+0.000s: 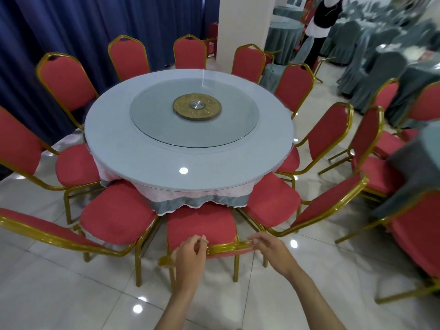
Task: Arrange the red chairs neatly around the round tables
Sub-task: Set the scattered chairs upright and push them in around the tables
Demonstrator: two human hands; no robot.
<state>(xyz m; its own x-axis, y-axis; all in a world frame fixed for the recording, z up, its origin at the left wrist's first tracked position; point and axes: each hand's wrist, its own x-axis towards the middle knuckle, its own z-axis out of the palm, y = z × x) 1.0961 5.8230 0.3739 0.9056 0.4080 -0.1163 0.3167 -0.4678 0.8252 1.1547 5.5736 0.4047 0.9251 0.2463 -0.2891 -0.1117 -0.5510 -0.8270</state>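
**Room.** Glossy pale tile floor (71,294) with lamp reflections; dark blue curtains (83,25) along the left and back; one white pillar (240,22) behind the desk. Tables under grey-green covers (283,36) fill the far right, blurred. A person in black and white (326,17) stands there.

**Surface.** One round desk (142,163) with a pale grey top and a pink skirt over grey-green cloth. It carries one glass turntable (166,129) with one brass hub (197,109) at the centre.

**Count.** Ten red chairs (128,58) with gold frames ring the desk, seats facing inward. At least four more red chairs (366,139) stand loosely to the right, apart from the ring.

**Task item.** The nearest red chair (202,222) sits at the near edge of the desk, between two neighbours, with the front of its seat just under the skirt.

**Hands.** The left hand (190,256) curls its fingers round the gold top rail of that chair's back. The right hand (269,248) grips the same rail at its right end.
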